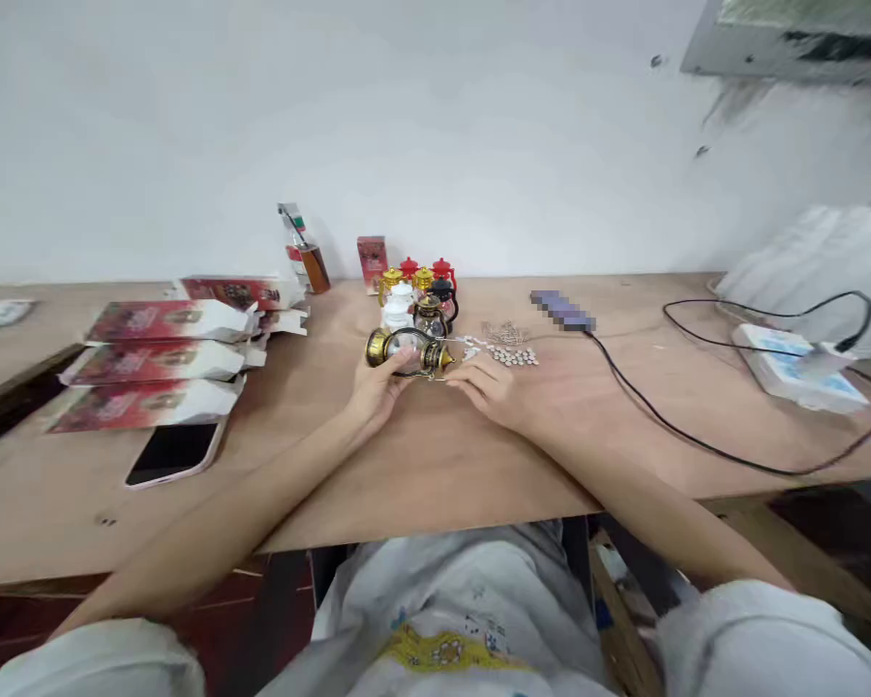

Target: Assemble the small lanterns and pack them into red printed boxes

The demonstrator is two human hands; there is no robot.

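Note:
My left hand [377, 395] is closed around a small bronze-and-black lantern [428, 358] with a clear globe. The lantern lies sideways above the table, its pointed top towards the right. At that top end, my right hand [495, 387] has thumb and fingers pinched on what looks like a thin wire handle, mostly hidden by the fingertips. Just behind stand several more little lanterns: a white one [398, 308], a dark bronze one [430, 315], a black one [444, 293], plus gold and red ones [442, 266]. Small white discs [514, 356] and bent thin wires [504, 333] lie near my right hand.
Red-and-white cartons [152, 361] are lined up at the left, beside a phone [175, 453]. A small red box [373, 261] and a bottle with orange-brown contents [314, 268] stand by the wall. Rightward, a black cable [668, 426] links a pixelated device [562, 310] and a white box [798, 366].

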